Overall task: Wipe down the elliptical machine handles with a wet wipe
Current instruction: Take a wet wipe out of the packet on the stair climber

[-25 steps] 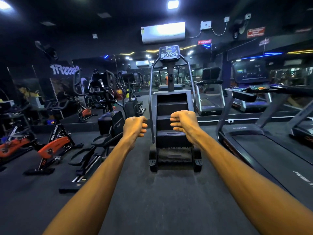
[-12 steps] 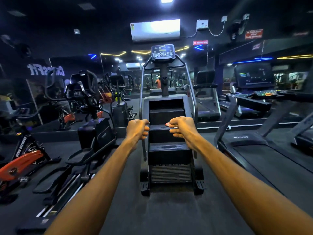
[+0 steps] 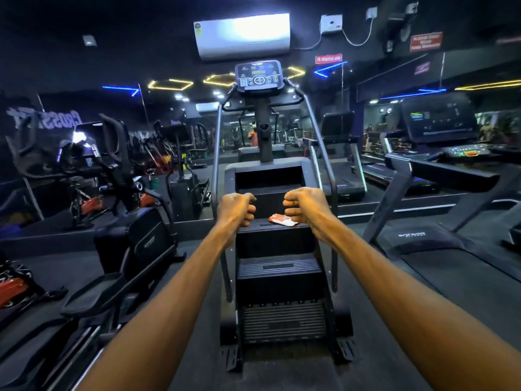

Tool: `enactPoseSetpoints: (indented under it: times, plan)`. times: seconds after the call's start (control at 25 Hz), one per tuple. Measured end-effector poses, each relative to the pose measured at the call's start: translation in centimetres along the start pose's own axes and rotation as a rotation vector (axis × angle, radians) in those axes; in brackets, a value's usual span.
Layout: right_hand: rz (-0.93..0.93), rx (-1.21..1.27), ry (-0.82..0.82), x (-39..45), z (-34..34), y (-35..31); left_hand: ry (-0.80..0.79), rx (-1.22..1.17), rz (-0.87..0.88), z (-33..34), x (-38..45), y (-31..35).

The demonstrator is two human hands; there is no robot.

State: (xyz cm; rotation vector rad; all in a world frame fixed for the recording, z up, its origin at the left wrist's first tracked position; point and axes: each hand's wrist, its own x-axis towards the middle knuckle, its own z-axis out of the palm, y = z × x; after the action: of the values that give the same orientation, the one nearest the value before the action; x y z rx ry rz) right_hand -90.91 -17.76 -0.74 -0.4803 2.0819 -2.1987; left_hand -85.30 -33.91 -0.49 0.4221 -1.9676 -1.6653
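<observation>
With both our left hand (image 3: 236, 208) and right hand (image 3: 304, 205) curled into empty fists, we judge the wipe packet (image 3: 282, 220) lying on the stair machine's step (image 3: 262, 224) light, soft and crinkly, best pinched by its near edge.

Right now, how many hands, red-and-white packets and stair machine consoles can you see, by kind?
Hands: 2 (left hand, right hand)
Red-and-white packet: 1
Stair machine console: 1
Total: 4
</observation>
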Motion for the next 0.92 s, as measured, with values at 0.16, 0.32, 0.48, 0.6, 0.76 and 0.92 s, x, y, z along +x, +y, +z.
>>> enactPoseSetpoints:
  times: [0.16, 0.32, 0.48, 0.6, 0.76, 0.92]
  plan:
    - [0.018, -0.036, 0.004, 12.1, -0.2, 1.8, 0.004, 0.004, 0.001, 3.5, 11.0, -1.5]
    - [0.049, -0.069, 0.007, 25.1, 0.6, 5.2, 0.02, 0.046, -0.017, 7.1, 23.0, -4.5]
    - [0.061, -0.141, 0.045, 36.9, 1.7, 10.4, -0.004, 0.045, -0.069, 10.3, 34.5, -9.6]
    - [0.087, -0.189, 0.06, 45.4, 2.4, 14.8, -0.026, 0.049, -0.113, 12.9, 43.5, -14.0]
    - [0.149, -0.237, 0.09, 57.0, 3.4, 20.5, -0.073, 0.094, -0.166, 16.3, 55.3, -19.2]
    - [0.172, -0.326, 0.101, 66.4, 3.7, 25.0, -0.107, 0.15, -0.227, 19.9, 64.7, -23.0]
